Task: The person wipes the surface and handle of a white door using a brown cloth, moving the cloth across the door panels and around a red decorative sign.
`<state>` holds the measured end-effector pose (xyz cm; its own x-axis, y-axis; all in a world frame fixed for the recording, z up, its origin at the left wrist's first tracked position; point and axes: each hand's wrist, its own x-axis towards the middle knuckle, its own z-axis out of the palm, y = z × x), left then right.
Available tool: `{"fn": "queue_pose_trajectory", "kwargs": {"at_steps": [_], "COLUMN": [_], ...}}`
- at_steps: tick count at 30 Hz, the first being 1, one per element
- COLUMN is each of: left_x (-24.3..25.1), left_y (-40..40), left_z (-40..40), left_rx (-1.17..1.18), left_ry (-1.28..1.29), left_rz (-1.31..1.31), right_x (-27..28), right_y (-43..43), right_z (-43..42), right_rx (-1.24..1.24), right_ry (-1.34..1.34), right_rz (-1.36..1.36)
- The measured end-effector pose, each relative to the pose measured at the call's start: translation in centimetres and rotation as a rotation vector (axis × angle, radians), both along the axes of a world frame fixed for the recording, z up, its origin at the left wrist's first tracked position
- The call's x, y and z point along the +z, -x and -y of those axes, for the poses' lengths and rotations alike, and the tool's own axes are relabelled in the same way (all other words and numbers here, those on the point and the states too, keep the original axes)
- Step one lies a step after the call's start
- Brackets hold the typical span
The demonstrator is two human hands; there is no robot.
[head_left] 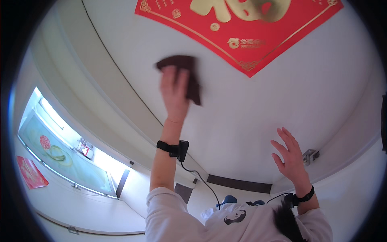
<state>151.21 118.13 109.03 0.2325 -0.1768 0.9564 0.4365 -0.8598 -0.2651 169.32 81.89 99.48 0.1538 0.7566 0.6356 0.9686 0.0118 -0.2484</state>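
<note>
My left hand [175,90] presses a dark brown cloth [193,80] against a white door [229,121], left of a red diamond-shaped paper decoration [235,59]. The hand and cloth are blurred. Gold figures and writing cover the red paper, and its upper part is cut off by the picture's top edge. Lower on the right, my right hand [288,154] holds nothing, its fingers spread before the door. Whether it touches the surface I cannot tell. A metal door handle [309,156] is just right of that hand.
Each wrist bears a black strap with a device; a cable [201,177] runs from the left one to my body. The door frame [90,87] rises at left. Beyond it are a painted glass panel [87,169] and another red paper [31,172]. A dark strip [239,184] crosses the floor.
</note>
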Motion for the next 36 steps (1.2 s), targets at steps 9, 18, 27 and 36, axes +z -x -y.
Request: {"fn": "queue_pose_trajectory", "kwargs": {"at_steps": [9,18,27,36], "left_x": [-10.6,-12.6,-18.6,-18.4], "left_y": [2.6,5.1,-1.2,-6.7], "left_z": [-2.8,-7.4,1.3,6.5], "left_rx": [0.011,-0.015,-0.173,-0.273], "left_ry": [0.244,0.526,0.239,0.373], "left_rz": [0.055,0.427,-0.148,0.054], "right_x": [-1.8,-2.8,-3.9,-6.1], "right_y": [2.5,4.4,3.1,1.4], "right_z": [-4.9,-7.7,-7.4,-5.0], "right_rx": [0.067,0.087,0.019,-0.109], "right_ry": [0.041,0.077,0.119,0.124], "right_rz": [-0.034,-0.066,-0.076,-0.112]}}
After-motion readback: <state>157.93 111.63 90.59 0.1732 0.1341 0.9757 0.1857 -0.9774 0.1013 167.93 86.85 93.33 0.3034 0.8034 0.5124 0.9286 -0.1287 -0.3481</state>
